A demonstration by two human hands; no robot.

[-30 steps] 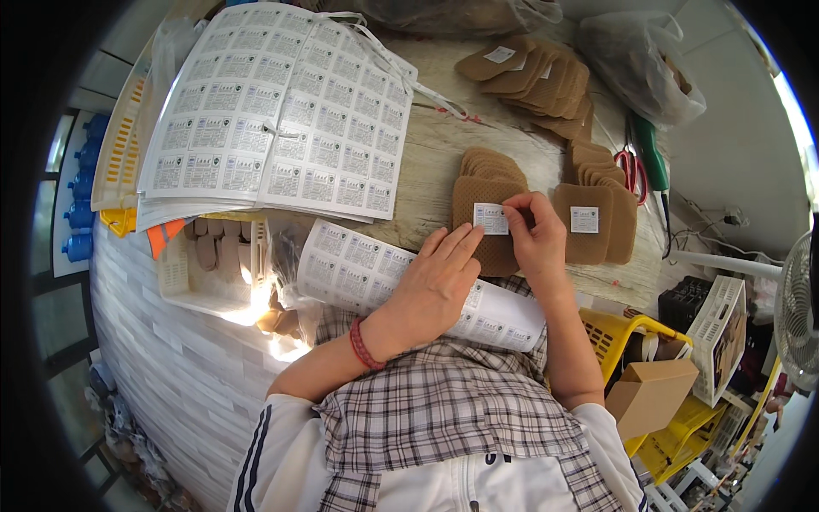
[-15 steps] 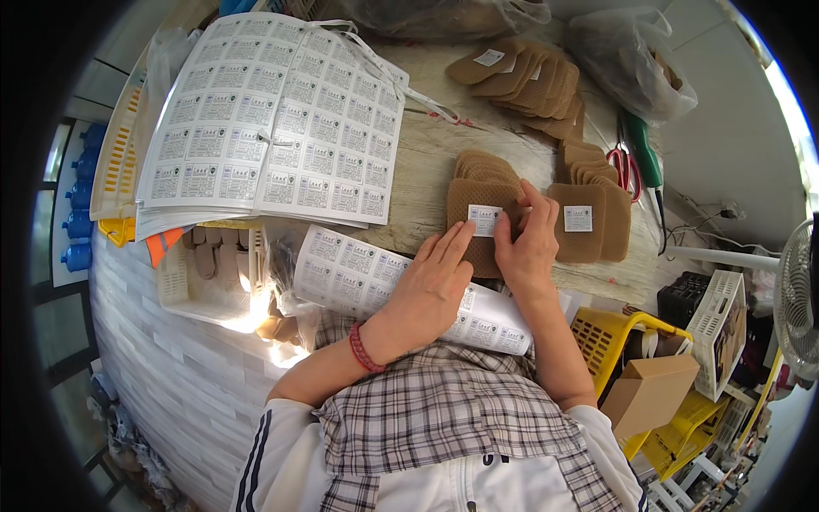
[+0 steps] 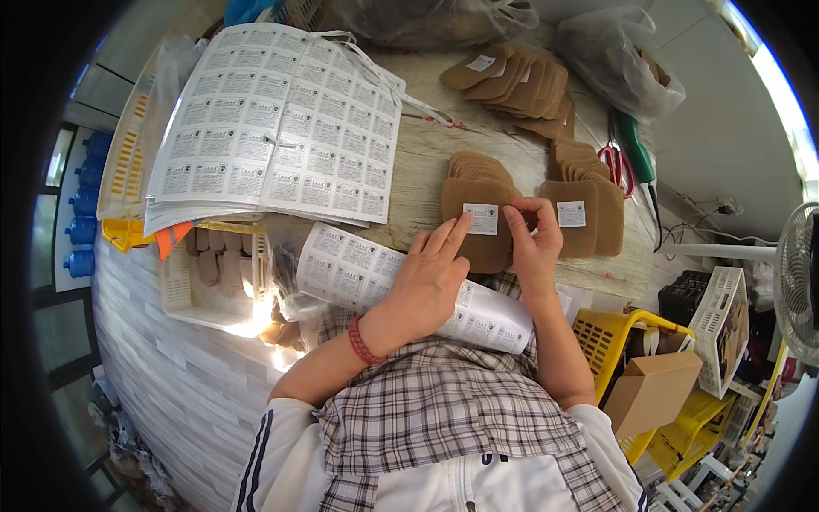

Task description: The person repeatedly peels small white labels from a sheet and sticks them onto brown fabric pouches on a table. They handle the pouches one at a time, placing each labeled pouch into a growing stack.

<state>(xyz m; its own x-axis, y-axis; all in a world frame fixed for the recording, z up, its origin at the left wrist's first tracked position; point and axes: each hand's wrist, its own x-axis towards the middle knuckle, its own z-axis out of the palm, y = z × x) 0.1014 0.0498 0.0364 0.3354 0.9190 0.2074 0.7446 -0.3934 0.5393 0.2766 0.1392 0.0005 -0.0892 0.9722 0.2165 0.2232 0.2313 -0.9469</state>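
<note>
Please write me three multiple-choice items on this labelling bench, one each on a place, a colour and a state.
1. Where do the red-handled scissors lie?
A. right of the brown pads
B. on the label sheets
C. in the white basket

2. What colour is the band on the left hand's wrist?
A. blue
B. red
C. green

3. What is the state of the white rectangular sticker on the brown rounded cardboard pad?
A. rolled up
B. lying flat under fingertips
C. torn in half

Answers: 1 A, they lie beyond the labelled pad stack; 2 B, a red wristband shows; 3 B, fingers of the left hand and right hand press its edges.
</note>
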